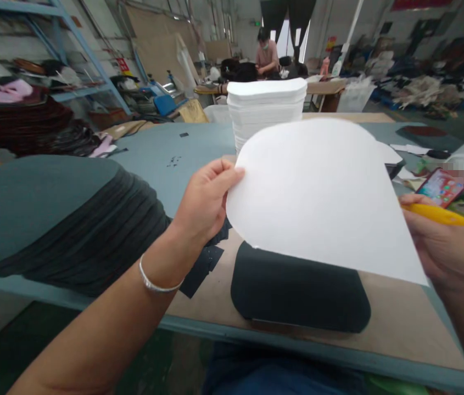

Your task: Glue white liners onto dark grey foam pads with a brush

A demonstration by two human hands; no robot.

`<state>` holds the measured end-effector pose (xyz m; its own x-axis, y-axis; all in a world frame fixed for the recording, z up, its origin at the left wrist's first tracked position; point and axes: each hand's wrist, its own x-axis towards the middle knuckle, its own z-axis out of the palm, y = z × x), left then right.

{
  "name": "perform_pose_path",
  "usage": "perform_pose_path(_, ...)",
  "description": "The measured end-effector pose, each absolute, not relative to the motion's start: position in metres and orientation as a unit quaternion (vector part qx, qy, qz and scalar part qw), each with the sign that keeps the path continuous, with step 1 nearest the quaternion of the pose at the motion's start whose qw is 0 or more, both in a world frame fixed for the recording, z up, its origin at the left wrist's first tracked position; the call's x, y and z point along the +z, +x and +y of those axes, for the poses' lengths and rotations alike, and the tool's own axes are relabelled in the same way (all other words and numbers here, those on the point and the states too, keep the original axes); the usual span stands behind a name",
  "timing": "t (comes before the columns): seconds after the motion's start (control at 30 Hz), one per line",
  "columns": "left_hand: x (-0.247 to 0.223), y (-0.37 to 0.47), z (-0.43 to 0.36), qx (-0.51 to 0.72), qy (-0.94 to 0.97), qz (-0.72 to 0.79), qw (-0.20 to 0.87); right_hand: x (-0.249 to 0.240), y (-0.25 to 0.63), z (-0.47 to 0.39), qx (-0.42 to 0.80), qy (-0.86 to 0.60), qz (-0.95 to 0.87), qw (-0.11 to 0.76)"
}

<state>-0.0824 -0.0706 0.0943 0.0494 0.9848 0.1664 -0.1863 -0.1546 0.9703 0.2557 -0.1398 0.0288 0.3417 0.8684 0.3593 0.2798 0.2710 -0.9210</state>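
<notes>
A white sheet with rounded corners [318, 192] is held up, tilted, over the table. My left hand [209, 200] pinches its left edge between thumb and fingers. By the sheet's right edge, my right hand [441, 241] is closed around a yellow-handled tool [440, 214]; part of this hand is hidden behind the sheet. Below the sheet lies a dark rounded piece [300, 291] on a brown board [404, 312], its far part covered from view. A tall stack of white pieces [267, 109] stands behind the sheet.
A large stack of dark green pieces [62, 219] fills the table's left side. Dark scraps [201, 269] lie beside the board. At the right is a phone [441, 186] with a lit screen. A person [267, 57] works at a table farther back.
</notes>
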Motion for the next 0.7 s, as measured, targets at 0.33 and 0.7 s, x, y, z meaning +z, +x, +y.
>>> perform_pose_path(0.33, -0.038, -0.1, -0.112, 0.467, 0.391, 0.502, 0.614, -0.017, 0.245, -0.182, 0.5, -0.547, -0.263, 0.618)
perform_pose_path(0.7, -0.089, -0.123, -0.132, 0.394, 0.472, 0.571, 0.543, -0.075, 0.249, -0.194, 0.428, -0.652, -0.33, 0.532)
